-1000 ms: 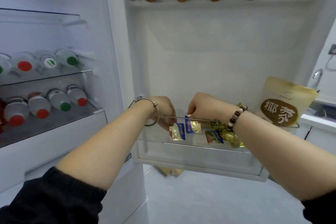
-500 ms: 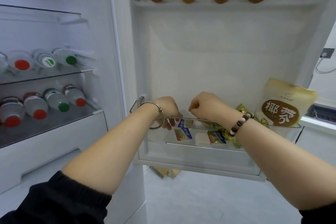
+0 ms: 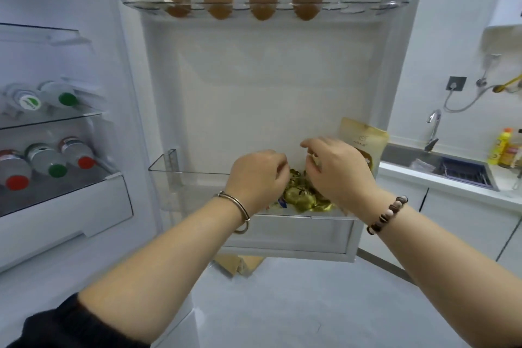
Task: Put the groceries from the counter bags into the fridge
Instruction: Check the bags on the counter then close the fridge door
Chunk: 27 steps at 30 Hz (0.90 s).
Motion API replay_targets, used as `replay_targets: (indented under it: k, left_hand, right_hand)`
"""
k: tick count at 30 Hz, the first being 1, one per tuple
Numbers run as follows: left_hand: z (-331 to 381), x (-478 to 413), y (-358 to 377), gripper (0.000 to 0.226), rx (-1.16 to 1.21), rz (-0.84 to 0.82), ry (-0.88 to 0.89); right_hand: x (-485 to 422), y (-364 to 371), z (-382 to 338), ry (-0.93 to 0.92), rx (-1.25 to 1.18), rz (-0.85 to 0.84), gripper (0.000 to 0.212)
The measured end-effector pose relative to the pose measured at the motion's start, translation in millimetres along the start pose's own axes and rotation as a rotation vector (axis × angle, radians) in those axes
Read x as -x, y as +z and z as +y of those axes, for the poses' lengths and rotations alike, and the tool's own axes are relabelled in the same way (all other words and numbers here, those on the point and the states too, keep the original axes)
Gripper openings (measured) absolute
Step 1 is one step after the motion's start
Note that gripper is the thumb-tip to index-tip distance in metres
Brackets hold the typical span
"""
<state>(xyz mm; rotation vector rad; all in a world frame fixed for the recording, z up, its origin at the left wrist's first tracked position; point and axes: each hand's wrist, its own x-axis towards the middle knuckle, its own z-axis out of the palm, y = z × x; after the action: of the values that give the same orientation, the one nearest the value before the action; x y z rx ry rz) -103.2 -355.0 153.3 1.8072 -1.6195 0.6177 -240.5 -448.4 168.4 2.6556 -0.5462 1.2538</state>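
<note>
Right hand (image 3: 336,169) pinches what looks like one small wrapper (image 3: 314,160), left hand (image 3: 255,178) curled, contents hidden; gold-wrapped sweets (image 3: 302,198) heaped just below, between both, in door bin (image 3: 192,175), pile running left-right, pouch (image 3: 364,138) behind right hand.

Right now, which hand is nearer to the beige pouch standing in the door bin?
Right. The right hand sits just in front of the beige pouch, covering its lower left part; the left hand is farther left, over the gold-wrapped candies, apart from the pouch.
</note>
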Motion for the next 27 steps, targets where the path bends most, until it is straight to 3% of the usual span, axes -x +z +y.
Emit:
replay_targets:
  k: [6, 8, 10, 16, 22, 27]
  left_hand:
    - [66, 2, 42, 0.032, 0.027, 0.078, 0.095]
    - [78, 1, 52, 0.032, 0.036, 0.122, 0.044]
    - [86, 2, 57, 0.033, 0.044, 0.159, -0.039]
    - [99, 17, 58, 0.031, -0.002, 0.28, -0.163]
    - [111, 42, 46, 0.03, -0.073, 0.443, -0.188]
    - [113, 67, 28, 0.024, -0.042, 0.502, -0.242]
  right_hand:
    - [59, -33, 58, -0.123, 0.019, 0.011, 0.016]
    - [73, -38, 66, -0.165, 0.008, -0.026, 0.012]
    - [82, -38, 70, -0.181, -0.036, -0.052, 0.023]
    - [103, -45, 91, -0.187, -0.112, -0.013, 0.024]
    - [116, -46, 111, -0.209, 0.043, -0.078, 0.026]
    - [125, -49, 105, -0.312, 0.066, 0.006, 0.028]
